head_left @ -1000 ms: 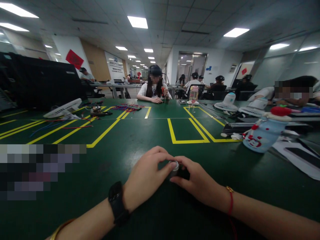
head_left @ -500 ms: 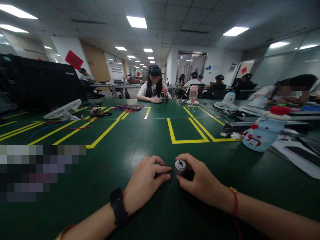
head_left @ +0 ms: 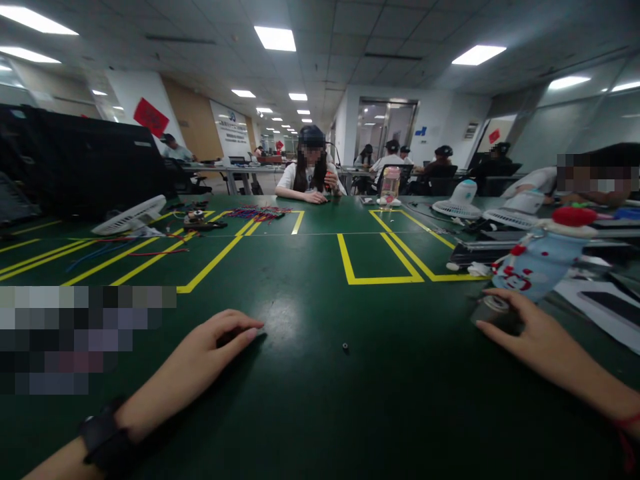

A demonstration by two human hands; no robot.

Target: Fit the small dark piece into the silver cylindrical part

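Green matting (head_left: 310, 280) with yellow tape outlines covers our long shared bench, office ceiling lights above, other people seated at the far end around 12 o'clock. Item one: our right hand (head_left: 537, 337), out at 3 o'clock, fingers curled over a small grey cylindrical part (head_left: 493, 309) with a lighter top face; it sits just beside a pale blue bottle with red trim (head_left: 537, 267) at 2 o'clock. Item two: our left hand (head_left: 203, 363), at 9 o'clock, palm down on the mat, fingers loosely curled and holding nothing we can make out. Item three: a tiny dark piece (head_left: 345, 347), perhaps a screw or cap, lying alone at dead centre, well apart from both hands. Item four: white desk fans (head_left: 127, 217) at 10 o'clock and others at 2 o'clock; loose coloured wires (head_left: 260, 213) at 11 o'clock. Handling note, our judgement: we should keep the cylinder gripped by its sides so that its top face stays visible, lower it clear of the bottle to avoid a knock, and keep an eye on the small loose piece, which would roll or vanish easily against the dark mat.
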